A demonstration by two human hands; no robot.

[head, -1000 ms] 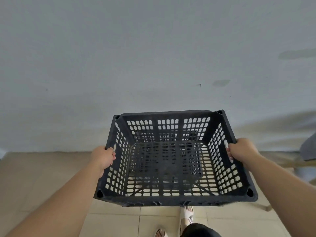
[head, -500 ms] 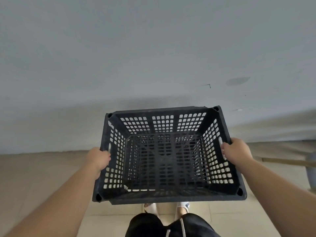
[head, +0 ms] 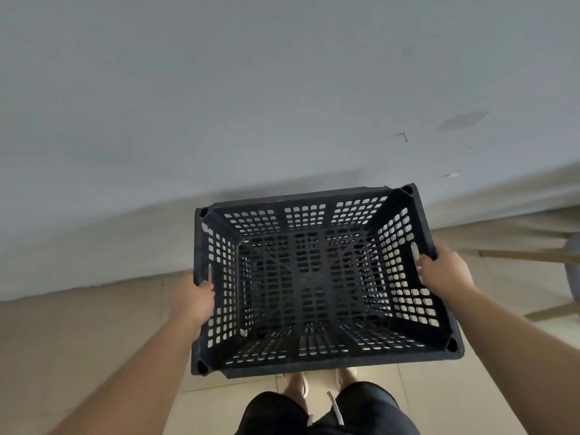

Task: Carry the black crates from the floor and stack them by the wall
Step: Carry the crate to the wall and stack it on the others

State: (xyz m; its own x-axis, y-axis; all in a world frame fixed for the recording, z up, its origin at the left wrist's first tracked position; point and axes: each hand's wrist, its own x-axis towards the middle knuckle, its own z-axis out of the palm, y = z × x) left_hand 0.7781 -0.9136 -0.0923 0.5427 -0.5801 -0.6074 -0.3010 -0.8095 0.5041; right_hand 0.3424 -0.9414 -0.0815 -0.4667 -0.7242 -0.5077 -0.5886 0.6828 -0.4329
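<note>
While hands (head: pixel 196 304) (head: pixel 445 271) grip (short sides), crate (head: pixel 314 277) between.

We see a floor (head: pixel 78 356) of pale beige tiles meeting a grey wall (head: pixel 219 89) on the far side. Two feet (head: pixel 295 386) in light sandals stand on it nearest us. Wooden legs (head: pixel 552 312) show at the right edge.

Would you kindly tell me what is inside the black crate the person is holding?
Nothing shows inside the black crate but its own slotted floor and walls. The left hand and right hand grip its side handles. What is beneath its floor is covered.
</note>
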